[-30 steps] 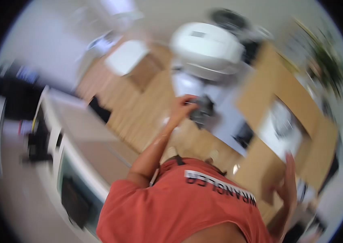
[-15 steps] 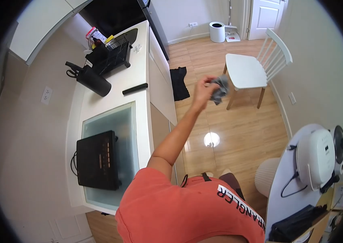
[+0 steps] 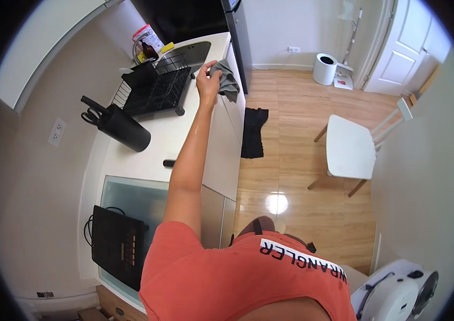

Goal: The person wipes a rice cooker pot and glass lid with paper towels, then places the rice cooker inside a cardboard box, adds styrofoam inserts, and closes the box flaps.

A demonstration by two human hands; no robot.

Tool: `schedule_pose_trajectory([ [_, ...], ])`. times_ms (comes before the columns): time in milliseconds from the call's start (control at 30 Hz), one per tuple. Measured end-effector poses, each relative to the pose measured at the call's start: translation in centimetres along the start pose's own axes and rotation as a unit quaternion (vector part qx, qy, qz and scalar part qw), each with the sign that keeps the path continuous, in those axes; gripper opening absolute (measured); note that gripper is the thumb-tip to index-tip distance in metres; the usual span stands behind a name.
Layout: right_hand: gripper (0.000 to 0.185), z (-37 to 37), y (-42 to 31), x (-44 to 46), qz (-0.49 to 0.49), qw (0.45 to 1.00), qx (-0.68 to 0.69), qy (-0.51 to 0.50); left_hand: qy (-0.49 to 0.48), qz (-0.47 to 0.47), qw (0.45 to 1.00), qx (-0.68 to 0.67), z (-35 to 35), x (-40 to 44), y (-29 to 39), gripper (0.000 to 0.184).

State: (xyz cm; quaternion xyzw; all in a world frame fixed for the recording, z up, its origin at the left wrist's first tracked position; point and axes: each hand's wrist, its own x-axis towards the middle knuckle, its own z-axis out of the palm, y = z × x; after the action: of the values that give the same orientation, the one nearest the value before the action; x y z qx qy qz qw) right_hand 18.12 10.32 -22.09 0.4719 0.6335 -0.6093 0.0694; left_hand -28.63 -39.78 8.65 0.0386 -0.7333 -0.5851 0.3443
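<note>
My left hand (image 3: 209, 84) is stretched out over the front edge of the white counter (image 3: 154, 165), its fingers closed on a crumpled grey cloth (image 3: 228, 83). The cloth hangs down on the right side of the hand, beside the cabinet front. Just left of the hand stands a black dish rack (image 3: 157, 91). Below my forearm, a black handle-like object (image 3: 168, 163) shows only one end; the arm covers the rest. My right hand is out of view.
A black knife holder (image 3: 125, 128) leans on the counter, with a black induction cooker (image 3: 117, 246) nearer me on a glass panel. A black mat (image 3: 254, 134) lies on the floor. At right are a white chair (image 3: 350, 147) and white rice cooker (image 3: 390, 299); a bin (image 3: 324, 69) stands behind.
My left hand has swung left with the grey cloth, from above the floor to the counter's edge by the dish rack. The view has turned, and my forearm now covers part of the black handle-like object.
</note>
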Motion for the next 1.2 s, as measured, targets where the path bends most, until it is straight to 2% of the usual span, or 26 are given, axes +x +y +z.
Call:
schedule_pose_trajectory([
  [100,0.028,2.3,-6.2,5.3,-0.045,0.999,0.012,-0.004,0.036,0.059,0.995,0.073,0.3,7.4,-3.6,0.032],
  [200,0.025,5.9,-16.8,7.7,-0.122,0.992,0.043,-0.005,0.047,0.113,0.974,0.191,0.6,14.3,-6.2,0.026],
  [233,0.023,7.1,-18.3,8.5,-0.164,0.984,0.066,-0.004,0.049,0.130,0.958,0.252,0.7,16.4,-7.4,0.024],
  [300,0.022,9.3,-19.0,9.6,-0.161,0.985,0.054,-0.015,0.042,0.142,0.938,0.313,1.0,19.7,-9.8,0.023],
  [367,0.022,11.5,-19.7,10.5,-0.163,0.986,0.038,-0.023,-0.021,0.040,0.876,0.480,1.6,22.5,-11.9,0.027],
  [400,0.021,12.8,-19.3,10.0,-0.097,0.995,0.005,-0.032,-0.130,0.014,0.822,0.555,1.6,23.4,-13.5,0.034],
  [433,0.021,13.9,-18.8,9.6,-0.032,0.998,-0.026,-0.041,-0.139,0.011,0.821,0.554,1.3,24.2,-16.9,0.034],
  [500,0.021,15.7,-16.6,9.4,-0.028,0.997,-0.049,-0.049,-0.325,0.054,0.684,0.651,0.9,25.8,-24.7,0.034],
  [567,0.021,16.9,-16.1,9.2,-0.028,0.997,-0.054,-0.046,-0.345,0.021,0.686,0.640,0.8,26.2,-23.3,0.032],
  [600,0.020,17.7,-15.8,8.8,-0.027,0.994,-0.088,-0.051,-0.371,0.010,0.658,0.656,0.6,25.9,-20.3,0.025],
  [633,0.018,18.0,-15.6,7.7,-0.019,0.992,-0.113,-0.043,-0.346,0.089,0.699,0.619,-0.8,27.7,-24.5,0.024],
  [667,0.019,17.9,-15.1,7.5,-0.067,0.987,-0.139,-0.051,-0.408,0.025,0.696,0.591,-0.7,29.3,-24.6,0.025],
  [700,0.021,18.0,-14.5,7.8,-0.113,0.979,-0.164,-0.049,-0.392,0.017,0.689,0.609,-0.1,29.1,-21.8,0.024],
  [733,0.024,18.2,-14.4,7.2,-0.147,0.968,-0.204,-0.008,-0.375,0.077,0.690,0.614,1.1,28.3,-18.3,0.024],
  [767,0.019,18.7,-14.6,6.4,-0.191,0.945,-0.257,0.069,-0.375,0.206,0.681,0.594,0.6,31.1,-21.6,0.035],
  [800,0.020,18.5,-16.3,4.9,-0.197,0.941,-0.269,0.054,-0.354,0.337,0.656,0.575,0.1,33.7,-24.6,0.048],
  [833,0.019,18.2,-16.7,3.9,-0.220,0.932,-0.270,0.099,-0.368,0.202,0.645,0.639,4.0,32.2,-18.5,0.052],
  [867,0.019,18.0,-16.5,3.3,-0.244,0.938,-0.211,0.125,-0.360,0.179,0.636,0.658,7.9,29.0,-11.5,0.048],
  [900,0.019,17.4,-17.0,2.1,-0.228,0.931,-0.250,0.139,-0.359,0.173,0.619,0.677,10.0,29.0,-11.0,0.048],
  [933,0.020,16.4,-18.3,0.0,-0.215,0.946,-0.190,0.153,-0.359,0.306,0.663,0.581,11.4,29.2,-11.9,0.048],
  [967,0.018,15.0,-18.6,-1.3,-0.173,0.962,-0.143,0.158,-0.374,0.268,0.682,0.568,14.7,25.6,-7.5,0.050],
  [1000,0.018,13.2,-18.3,-3.0,-0.205,0.946,-0.137,0.209,-0.401,0.281,0.683,0.541,17.8,22.5,-4.8,0.049],
  [1033,0.020,11.2,-18.0,-4.9,-0.239,0.927,-0.138,0.255,-0.425,0.287,0.684,0.519,20.4,19.5,-2.7,0.048],
  [1100,0.022,7.0,-17.9,-10.3,-0.210,0.877,-0.161,0.400,-0.463,0.367,0.680,0.435,24.4,12.1,0.4,0.047],
  [1133,0.021,5.1,-17.2,-14.1,-0.229,0.843,-0.142,0.465,-0.478,0.439,0.674,0.354,25.3,8.9,1.0,0.045],
  [1200,0.019,0.8,-16.8,-21.6,-0.246,0.775,-0.117,0.570,-0.541,0.485,0.633,0.265,26.6,-0.6,6.8,0.043],
])
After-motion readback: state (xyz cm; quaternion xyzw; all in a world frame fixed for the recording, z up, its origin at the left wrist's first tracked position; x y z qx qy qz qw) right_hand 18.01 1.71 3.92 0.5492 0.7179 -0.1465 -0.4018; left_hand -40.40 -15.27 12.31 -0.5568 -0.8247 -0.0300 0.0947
